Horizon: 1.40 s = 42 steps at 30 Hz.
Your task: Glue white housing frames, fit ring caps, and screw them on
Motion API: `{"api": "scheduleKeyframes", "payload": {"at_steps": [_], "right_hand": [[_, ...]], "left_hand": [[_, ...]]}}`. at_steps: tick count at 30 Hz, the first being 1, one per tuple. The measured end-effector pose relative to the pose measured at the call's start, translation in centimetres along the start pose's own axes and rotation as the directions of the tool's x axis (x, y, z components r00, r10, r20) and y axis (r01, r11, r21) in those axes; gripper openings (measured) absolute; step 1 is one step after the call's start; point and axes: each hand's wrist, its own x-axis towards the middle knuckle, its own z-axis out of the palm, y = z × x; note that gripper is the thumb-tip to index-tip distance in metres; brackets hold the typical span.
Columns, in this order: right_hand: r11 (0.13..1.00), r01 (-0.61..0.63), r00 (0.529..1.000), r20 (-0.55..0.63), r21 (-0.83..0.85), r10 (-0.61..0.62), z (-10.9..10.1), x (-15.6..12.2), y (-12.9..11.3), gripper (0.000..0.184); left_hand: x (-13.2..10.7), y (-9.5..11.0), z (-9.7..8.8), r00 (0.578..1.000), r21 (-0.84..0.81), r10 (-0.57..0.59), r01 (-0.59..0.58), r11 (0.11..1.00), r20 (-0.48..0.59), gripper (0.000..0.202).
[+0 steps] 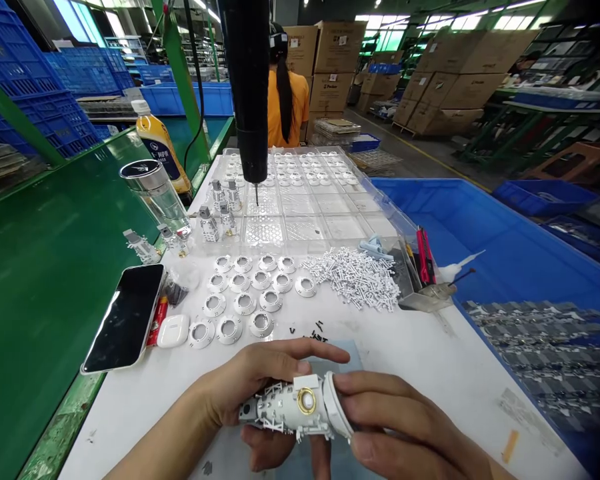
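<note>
My left hand (250,390) is wrapped round a small white plastic motor body (290,408) with a brass-ringed hole, held just above the white table (430,360). My right hand (395,420) pinches a white round flange (336,405) against the body's right end. Rows of the same white ring flanges (243,300) lie on the table beyond my hands. A pile of small white plastic pieces (355,277) sits to their right. A black electric screwdriver (250,93) hangs from above, tip pointing down over a clear tray (310,213).
A phone (125,317), white earbud case (173,331), glass jar (157,193) and drink bottle (161,150) stand at left by the green bench (45,267). A blue bin (505,267) flanks the right. Red cutter (424,255) lies by it. A person in an orange shirt (286,100) stands behind.
</note>
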Motion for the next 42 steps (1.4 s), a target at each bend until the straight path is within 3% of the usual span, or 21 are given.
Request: {"api": "scheduleKeyframes", "payload": {"at_steps": [5, 9, 13, 18, 23, 32, 42], "right_hand": [[0.998, 0.033, 0.992, -0.122, -0.051, -0.039, 0.1, 1.6, 0.1, 0.029], [0.987, -0.005, 1.0, -0.011, 0.16, 0.007, -0.4, 2.6, 0.1, 0.019], [0.922, -0.193, 0.98, 0.021, 0.336, 0.197, -0.8, 2.6, 0.5, 0.041], [0.935, -0.171, 0.984, 0.106, 0.312, 0.145, -1.4, 2.9, 0.9, 0.045], [0.875, -0.286, 0.958, 0.139, 0.392, 0.251, -1.5, 3.0, 0.6, 0.054], [0.834, -0.344, 0.938, 0.121, 0.432, 0.324, -0.9, 2.2, 0.7, 0.053], [0.807, -0.401, 0.914, 0.134, 0.434, 0.382, -0.4, 2.4, 0.2, 0.05]], "left_hand": [[0.6, -0.2, -0.7, 0.994, -0.029, -0.01, 0.013, 0.999, 0.107, 0.053], [0.6, -0.3, -0.7, 0.997, -0.01, -0.004, 0.005, 1.0, 0.073, 0.052], [0.4, -0.4, -0.6, 0.998, 0.001, -0.016, 0.016, 1.0, 0.057, 0.051], [0.4, -0.4, -0.7, 0.997, 0.014, -0.048, 0.047, 0.999, 0.066, 0.054], [0.5, -0.5, -0.7, 0.993, 0.028, -0.076, 0.074, 0.997, 0.09, 0.052], [0.6, -0.3, -0.5, 0.994, 0.046, -0.062, 0.058, 0.997, 0.09, 0.04], [0.4, -0.1, 0.1, 0.998, 0.064, -0.025, 0.022, 0.998, 0.049, 0.048]]}}
